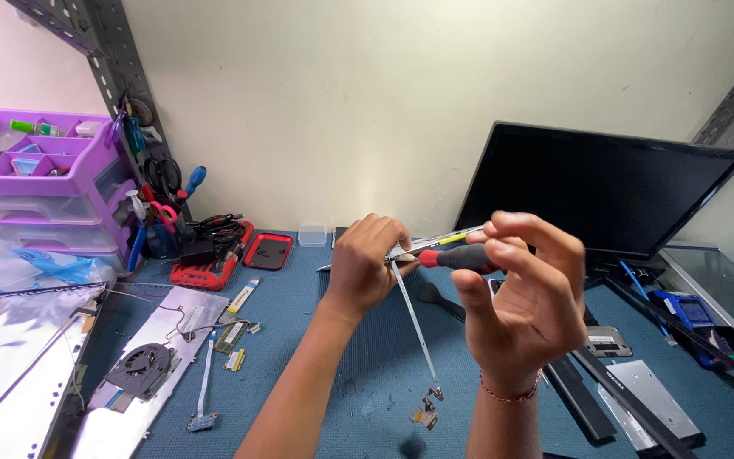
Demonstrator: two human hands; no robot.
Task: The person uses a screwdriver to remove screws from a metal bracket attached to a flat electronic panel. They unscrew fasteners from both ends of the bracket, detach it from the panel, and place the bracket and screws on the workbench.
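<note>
My left hand grips the top end of a thin metal hinge bracket that hangs down toward the blue mat, with a small hinge piece at its lower end. In my right hand is a screwdriver with a red and black handle, held level at chest height. Its tip points left at the bracket end by my left fingers. Both hands are raised above the work table, in front of a dark laptop screen panel.
A purple drawer organiser and a pegboard with tools stand at the left. A cooling fan, metal plates, ribbon cables and small boards lie on the blue mat. Black bezel strips and a drive lie at the right.
</note>
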